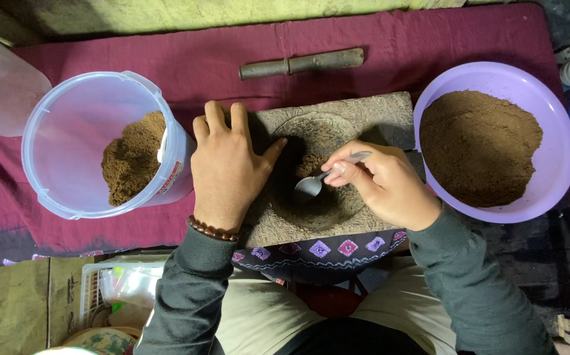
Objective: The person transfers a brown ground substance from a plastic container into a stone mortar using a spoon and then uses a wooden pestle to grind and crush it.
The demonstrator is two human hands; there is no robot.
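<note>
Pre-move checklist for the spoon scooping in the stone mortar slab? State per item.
1. Right hand grips the metal spoon: ok.
2. Spoon bowl down in the hollow of the grey stone mortar slab: ok.
3. Left hand flat on the slab, steadying it: ok.
4. Brown powder on the spoon: cannot tell.
5. Clear plastic bucket beside the slab, open, part-filled: ok.
6. Purple plastic bowl of brown powder beside the slab: ok.

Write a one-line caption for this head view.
Left hand steadies stone mortar; right hand scrapes it with metal spoon.
</note>
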